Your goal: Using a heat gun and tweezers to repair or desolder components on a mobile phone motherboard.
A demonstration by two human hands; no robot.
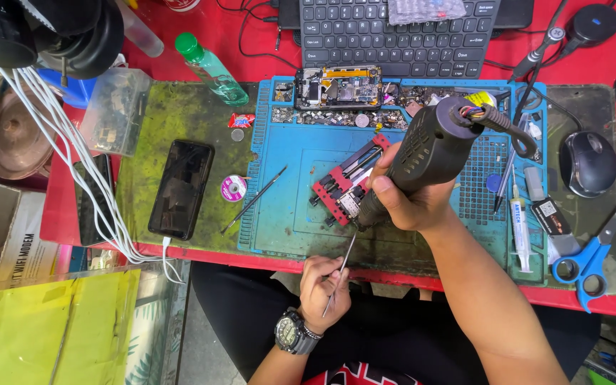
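Right hand (404,196): grip wrapped round hot-air gun (422,153), nozzle over board in red clamp (344,187)
Left hand (322,284): pinching tweezers (341,274), waiting
Progress: mid-heating probably, nothing lifted yet

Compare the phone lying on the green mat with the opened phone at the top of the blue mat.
The black phone is closed, its dark glass whole; the opened phone shows bare boards and parts. The black phone lies lengthwise toward the person, the opened phone crosswise by the keyboard. Neither hand touches them. Both lie flat.
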